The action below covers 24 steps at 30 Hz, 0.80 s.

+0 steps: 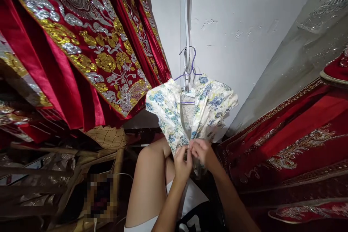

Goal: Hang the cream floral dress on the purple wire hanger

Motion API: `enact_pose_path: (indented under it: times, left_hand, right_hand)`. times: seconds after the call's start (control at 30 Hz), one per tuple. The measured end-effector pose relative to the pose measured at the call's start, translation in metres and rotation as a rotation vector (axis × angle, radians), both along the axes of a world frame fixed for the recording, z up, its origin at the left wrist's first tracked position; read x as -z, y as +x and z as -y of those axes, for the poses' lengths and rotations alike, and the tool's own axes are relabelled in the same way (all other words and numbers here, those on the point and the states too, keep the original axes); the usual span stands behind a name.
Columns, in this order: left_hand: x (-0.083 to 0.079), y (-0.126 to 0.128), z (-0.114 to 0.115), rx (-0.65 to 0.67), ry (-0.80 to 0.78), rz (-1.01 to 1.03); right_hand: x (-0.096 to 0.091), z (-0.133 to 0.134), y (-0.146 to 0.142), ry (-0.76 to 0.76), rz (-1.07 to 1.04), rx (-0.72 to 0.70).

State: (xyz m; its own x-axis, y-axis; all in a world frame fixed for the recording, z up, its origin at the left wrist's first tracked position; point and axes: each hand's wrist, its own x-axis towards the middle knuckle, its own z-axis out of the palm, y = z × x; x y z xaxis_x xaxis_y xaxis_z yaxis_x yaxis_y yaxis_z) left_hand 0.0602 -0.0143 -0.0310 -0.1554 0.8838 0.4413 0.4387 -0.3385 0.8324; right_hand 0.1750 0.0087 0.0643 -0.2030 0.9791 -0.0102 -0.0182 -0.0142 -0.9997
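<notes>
While the flowery garment [171,119] hangs from a purple hanger [193,66] in front of a white wall [231,18], both hands are busy at the front of it, right where the two sides come together below the open neck. The left hand [182,161] has thumb and finger pinched on the cloth, and the right hand [201,151] is doing pretty much the same just beside it, a bit higher up. They're so close I can't tell if the fingertips actually touch, and whatever tiny bit they're pinching is too small to make out.

The hanger's hook sits by a white strap [186,14] running down the wall, and the garment has short sleeves with blue and yellow flowers on a pale background. I can't see how far down it goes, since the hands and arms block the view.

Around it, shiny red cloth with gold and silver flowers [106,61] hangs on the left, more decorated red cloth [307,127] is off to the right, and a bare leg [149,177] shows below.
</notes>
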Motion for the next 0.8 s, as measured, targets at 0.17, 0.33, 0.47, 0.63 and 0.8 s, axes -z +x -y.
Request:
enact_pose_path:
  times: [0.17, 0.33, 0.47, 0.63, 0.8]
  left_hand:
    - [0.002, 0.005, -0.006, 0.107, 0.067, -0.324]
    - [-0.035, -0.025, -0.033, 0.253, -0.011, -0.589]
    - [-0.11, -0.048, -0.064, 0.297, 0.171, -0.388]
    - [-0.212, -0.046, -0.105, 0.136, 0.473, -0.377]
    - [-0.248, -0.061, -0.124, 0.012, 0.551, -0.393]
  right_hand:
    - [-0.091, -0.081, 0.019, 0.107, -0.143, 0.14]
    - [-0.141, -0.116, 0.003, 0.229, -0.311, 0.155]
    - [-0.13, -0.099, -0.005, 0.305, -0.209, 0.1]
    - [-0.125, -0.096, -0.004, 0.442, -0.098, 0.007]
    - [-0.095, -0.113, -0.013, 0.441, 0.156, 0.171]
